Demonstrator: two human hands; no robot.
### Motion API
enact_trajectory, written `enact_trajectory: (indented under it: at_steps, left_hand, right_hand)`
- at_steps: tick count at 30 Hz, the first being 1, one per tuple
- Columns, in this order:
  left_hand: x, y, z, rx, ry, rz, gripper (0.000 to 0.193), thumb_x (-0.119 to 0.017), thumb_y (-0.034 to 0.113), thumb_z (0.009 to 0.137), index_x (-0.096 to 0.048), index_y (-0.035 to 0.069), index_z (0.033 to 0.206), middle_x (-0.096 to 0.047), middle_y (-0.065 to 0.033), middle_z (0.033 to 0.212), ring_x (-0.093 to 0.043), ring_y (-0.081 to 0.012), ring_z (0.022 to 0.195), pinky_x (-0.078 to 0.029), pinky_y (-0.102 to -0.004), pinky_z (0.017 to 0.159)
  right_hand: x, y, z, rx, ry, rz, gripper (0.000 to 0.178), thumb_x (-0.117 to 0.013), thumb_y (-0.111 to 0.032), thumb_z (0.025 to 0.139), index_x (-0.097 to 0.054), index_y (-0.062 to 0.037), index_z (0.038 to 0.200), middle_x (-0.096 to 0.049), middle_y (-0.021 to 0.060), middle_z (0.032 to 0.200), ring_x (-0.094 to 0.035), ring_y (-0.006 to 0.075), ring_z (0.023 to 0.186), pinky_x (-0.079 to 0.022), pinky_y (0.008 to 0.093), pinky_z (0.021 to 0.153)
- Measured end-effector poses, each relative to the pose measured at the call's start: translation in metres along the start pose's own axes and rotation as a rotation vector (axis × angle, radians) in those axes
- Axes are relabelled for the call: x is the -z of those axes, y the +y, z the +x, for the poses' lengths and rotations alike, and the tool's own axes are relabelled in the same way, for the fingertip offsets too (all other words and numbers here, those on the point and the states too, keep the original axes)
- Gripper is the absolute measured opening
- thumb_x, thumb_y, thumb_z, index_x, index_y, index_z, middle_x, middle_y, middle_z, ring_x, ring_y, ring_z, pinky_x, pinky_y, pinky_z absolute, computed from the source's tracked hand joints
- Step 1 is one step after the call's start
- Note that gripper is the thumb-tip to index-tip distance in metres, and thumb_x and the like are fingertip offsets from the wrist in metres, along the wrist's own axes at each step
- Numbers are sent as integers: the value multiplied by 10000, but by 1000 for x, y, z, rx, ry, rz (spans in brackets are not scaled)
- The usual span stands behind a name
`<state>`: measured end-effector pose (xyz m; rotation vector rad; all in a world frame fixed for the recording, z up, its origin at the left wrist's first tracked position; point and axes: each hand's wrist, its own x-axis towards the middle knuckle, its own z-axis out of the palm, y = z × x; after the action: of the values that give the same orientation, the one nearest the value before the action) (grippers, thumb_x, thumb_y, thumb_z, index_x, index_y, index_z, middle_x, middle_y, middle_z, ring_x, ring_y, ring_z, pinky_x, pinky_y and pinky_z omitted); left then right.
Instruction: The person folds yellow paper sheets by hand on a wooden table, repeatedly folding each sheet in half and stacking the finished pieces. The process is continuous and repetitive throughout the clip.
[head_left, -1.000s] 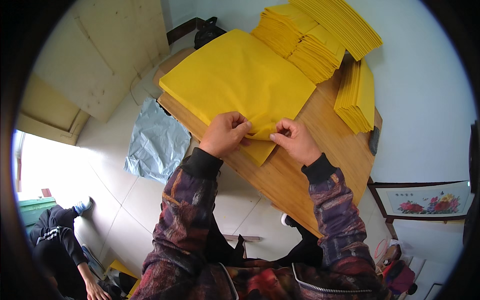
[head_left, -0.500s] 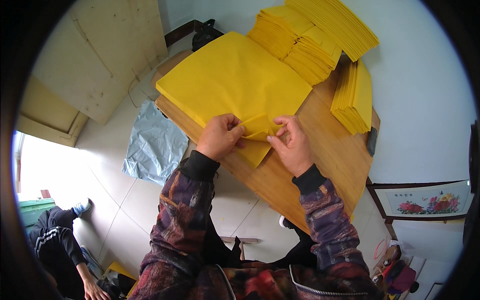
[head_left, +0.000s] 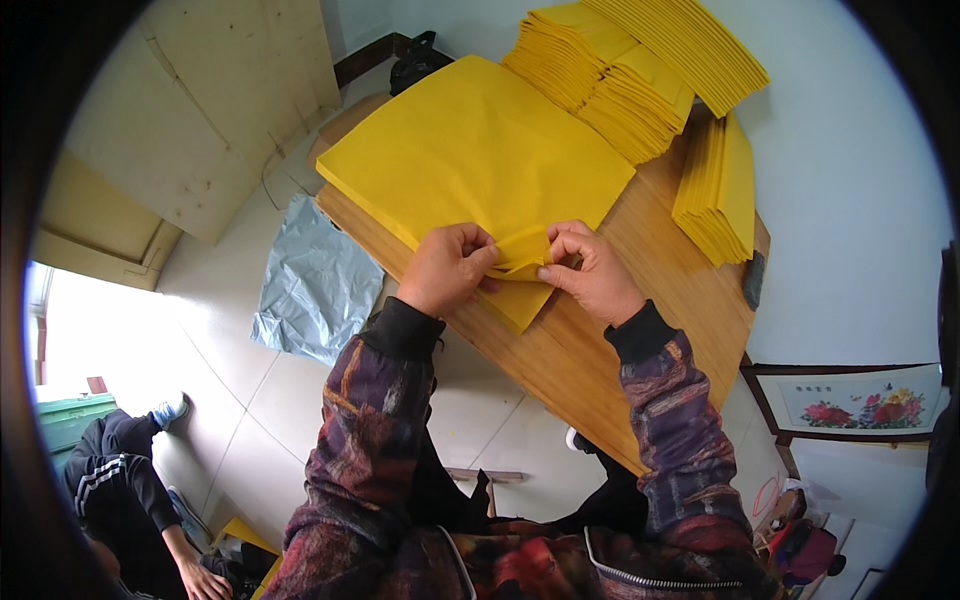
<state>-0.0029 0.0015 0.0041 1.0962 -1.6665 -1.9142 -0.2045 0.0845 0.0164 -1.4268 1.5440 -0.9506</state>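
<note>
Over the near part of the wooden table lies a stack of yellow felt-like sheets. The near edge of the top sheet is lifted and folded into a crease between my hands. My left hand pinches the fold from the left, thumb against the bent fingers. At the fold's right end, my right hand grips the edge between thumb and fingertips. A yellow corner sticks out below the fold, past the table's edge. The fingertips partly hide how the layers overlap.
Folded yellow bundles are piled at the table's far side, with another bundle at its right. A silver-grey plastic bag lies left of the table. Another person sits at lower left. A framed flower picture stands at right.
The raised flap between my hands has come together into a narrower fold. My right hand's fingers have closed in on its edge. The whole view has shifted slightly.
</note>
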Motion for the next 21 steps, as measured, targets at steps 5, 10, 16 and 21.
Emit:
enact_trajectory:
  at_steps: [5,10,16,21]
  left_hand:
    - [9,-6,2,-22,-119,-69,221,-602,153,884,-597,-26,1012,-658,-59,849,-684,-130,734,-498,-233,546]
    - [8,-8,2,-6,-114,-68,210,-618,162,888,-593,-4,1015,-658,-46,845,-681,-118,745,-492,-215,552]
    - [0,-3,2,36,-12,-8,175,-593,165,911,-600,4,978,-657,-33,829,-680,-121,690,-483,-219,510]
    - [-2,-2,1,-5,10,-28,203,-594,183,903,-602,-12,958,-650,-49,791,-671,-126,646,-488,-239,499]
  right_hand:
    - [2,1,6,-32,-9,73,178,-693,23,769,-523,-26,757,-504,67,1029,-515,138,901,-450,257,806]
    - [-2,3,7,7,19,55,184,-701,13,760,-525,-27,797,-505,69,1041,-521,144,870,-461,261,787]
    - [-11,-4,-10,138,258,-202,283,-710,21,741,-578,-41,984,-491,75,1177,-519,163,888,-466,266,806]
    - [-16,-1,-18,200,297,-233,251,-701,32,755,-598,-44,970,-474,86,1251,-524,155,941,-464,261,804]
